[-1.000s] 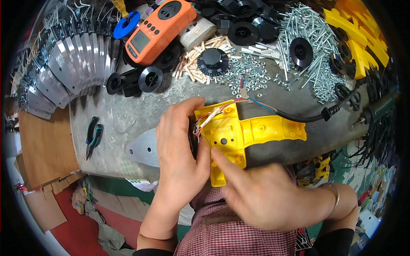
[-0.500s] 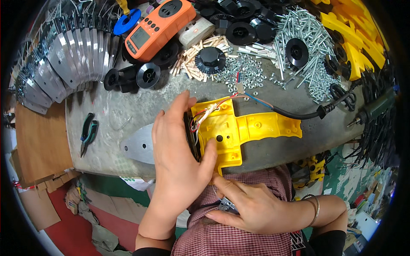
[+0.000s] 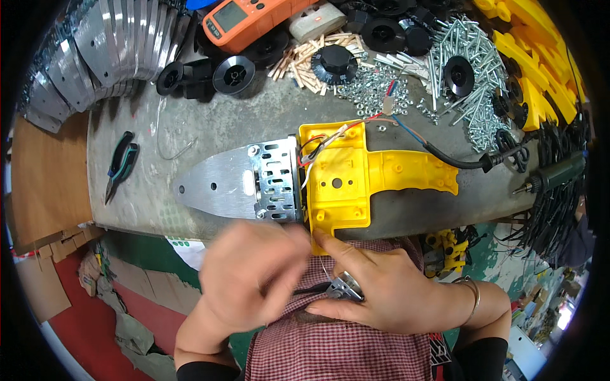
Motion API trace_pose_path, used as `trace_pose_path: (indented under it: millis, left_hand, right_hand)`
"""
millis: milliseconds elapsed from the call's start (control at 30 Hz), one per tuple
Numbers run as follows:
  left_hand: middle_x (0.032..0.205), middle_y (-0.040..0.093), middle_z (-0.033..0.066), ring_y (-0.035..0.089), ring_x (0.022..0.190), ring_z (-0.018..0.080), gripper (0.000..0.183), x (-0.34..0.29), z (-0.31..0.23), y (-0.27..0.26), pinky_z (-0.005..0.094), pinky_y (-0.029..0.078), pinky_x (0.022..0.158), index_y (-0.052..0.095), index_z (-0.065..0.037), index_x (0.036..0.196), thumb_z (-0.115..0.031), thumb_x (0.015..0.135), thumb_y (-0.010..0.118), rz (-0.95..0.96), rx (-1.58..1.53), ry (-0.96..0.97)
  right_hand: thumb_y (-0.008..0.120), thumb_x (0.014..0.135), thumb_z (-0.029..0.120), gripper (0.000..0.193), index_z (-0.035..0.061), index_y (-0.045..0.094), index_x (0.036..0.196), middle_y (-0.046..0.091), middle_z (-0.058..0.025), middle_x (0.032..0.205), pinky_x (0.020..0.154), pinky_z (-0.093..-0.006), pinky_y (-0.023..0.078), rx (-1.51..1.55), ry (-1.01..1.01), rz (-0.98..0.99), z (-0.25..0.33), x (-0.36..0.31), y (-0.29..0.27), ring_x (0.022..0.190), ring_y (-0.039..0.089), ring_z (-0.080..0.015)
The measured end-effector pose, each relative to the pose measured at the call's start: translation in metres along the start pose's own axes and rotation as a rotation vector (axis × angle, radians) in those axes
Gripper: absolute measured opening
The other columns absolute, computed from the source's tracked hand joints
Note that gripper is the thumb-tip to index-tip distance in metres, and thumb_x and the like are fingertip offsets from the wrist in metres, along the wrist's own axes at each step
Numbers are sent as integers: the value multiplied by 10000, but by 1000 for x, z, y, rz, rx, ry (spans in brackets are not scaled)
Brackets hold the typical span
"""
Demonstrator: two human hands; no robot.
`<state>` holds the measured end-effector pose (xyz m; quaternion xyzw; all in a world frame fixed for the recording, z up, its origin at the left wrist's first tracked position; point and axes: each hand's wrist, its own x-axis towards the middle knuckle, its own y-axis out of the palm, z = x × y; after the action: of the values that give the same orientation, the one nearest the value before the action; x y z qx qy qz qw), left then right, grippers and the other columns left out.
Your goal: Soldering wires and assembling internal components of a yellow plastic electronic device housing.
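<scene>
On the bench lies a yellow plastic handle shell [image 3: 387, 166] with red, white and black wires in its wide end. Against that end sits a grey, pointed metal plate [image 3: 222, 181] with a slotted metal bracket [image 3: 277, 181]. My right hand [image 3: 387, 286] is closed round a small silvery metal part [image 3: 346, 287] with a thin wire rising from it. Its index fingertip touches the shell's near lower edge. My left hand [image 3: 251, 273] is smeared by motion just in front of the plate, apart from it, and its fingers are hard to make out.
Dark-handled pliers [image 3: 121, 162] lie at the left, near stacked metal plates [image 3: 105, 47]. Behind are an orange meter [image 3: 244, 22], black knobs [image 3: 333, 63], nuts [image 3: 381, 89] and a screw pile [image 3: 480, 89]. A power cord [image 3: 457, 163] and green screwdriver [image 3: 553, 173] lie right.
My left hand has come off the shell and plate and moved toward me, uncovering the slotted bracket. The right hand keeps its grip on the small metal part. The view has shifted slightly.
</scene>
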<state>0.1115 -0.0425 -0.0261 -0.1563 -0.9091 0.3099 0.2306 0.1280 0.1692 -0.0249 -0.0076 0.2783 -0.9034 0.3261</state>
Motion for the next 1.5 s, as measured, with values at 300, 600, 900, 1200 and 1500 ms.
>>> trace_pose_path:
  millis: [300,600,900,1200,1500]
  left_hand:
    - [862,683,55,614,722,159,372,-22,12,30,263,446,538,675,-2,1090,-143,745,665,-49,217,303]
    - [701,559,4,509,527,99,483,-8,16,40,234,402,437,593,23,1237,-60,766,661,-101,170,278]
    - [626,464,-12,469,477,111,635,-4,16,59,263,390,406,481,42,1358,-20,744,627,-239,123,153]
    - [625,487,-15,476,473,106,615,-5,19,60,256,395,393,478,58,1342,-4,747,623,-272,104,157]
    - [629,495,-18,466,479,98,591,-7,17,60,252,392,401,464,56,1350,-29,798,657,-273,89,131]
  right_hand:
    - [791,775,388,817,-28,436,1382,647,-198,1090,689,-362,575,93,-59,-32,2,-1,-11,850,700,-312]
    - [875,682,123,619,24,551,1199,609,-150,1105,623,-256,570,26,10,-301,8,-8,-35,811,665,-178]
    - [851,718,297,529,27,606,1102,581,-137,1059,604,-321,547,-99,99,-264,6,24,-45,764,650,-225]
    - [805,737,248,492,38,607,1136,624,-126,938,596,-371,520,-163,47,-174,13,36,-50,763,646,-292]
    - [754,726,84,556,16,565,1244,638,-125,1007,758,-394,505,-146,-64,-86,10,37,-64,880,623,-322]
